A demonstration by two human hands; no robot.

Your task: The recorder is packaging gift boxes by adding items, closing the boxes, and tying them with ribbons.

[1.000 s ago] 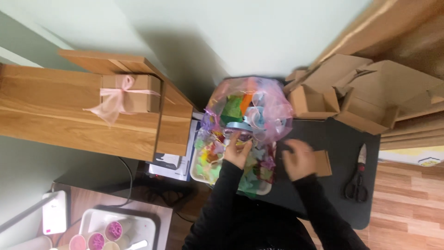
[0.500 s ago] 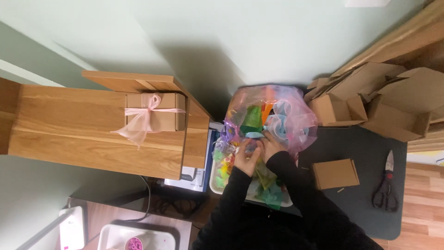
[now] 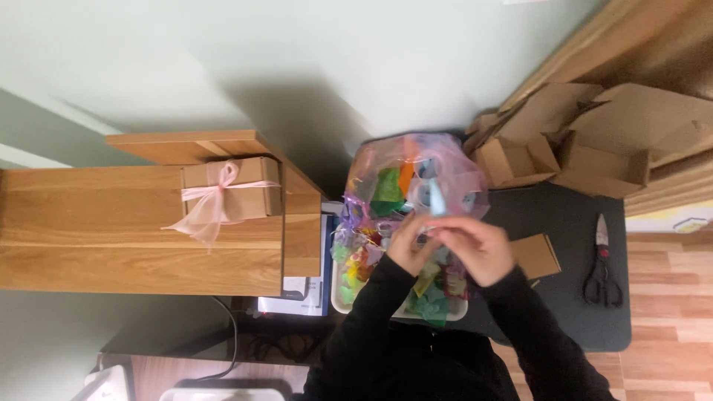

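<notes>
both hands — left hand (image 3: pixel 411 250), right hand (image 3: pixel 477 249) — meet mid-frame, pinching a pale blue paper piece (image 3: pixel 438 199). below them lies a white tray of colourful paper scraps (image 3: pixel 433 304).

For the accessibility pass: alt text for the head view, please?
Seen from above, a person's left hand and right hand meet over a sheer pink bag of colourful pieces on a dark table. A ribboned box sits left, scissors right.

A pale green wall (image 3: pixel 356 59) fills the upper view, with a soft shadow on it. A light oak shelf unit (image 3: pixel 111 238) stands at the left. The dark bench (image 3: pixel 572 223) sits on wooden plank floor (image 3: pixel 668 312) at right.
</notes>
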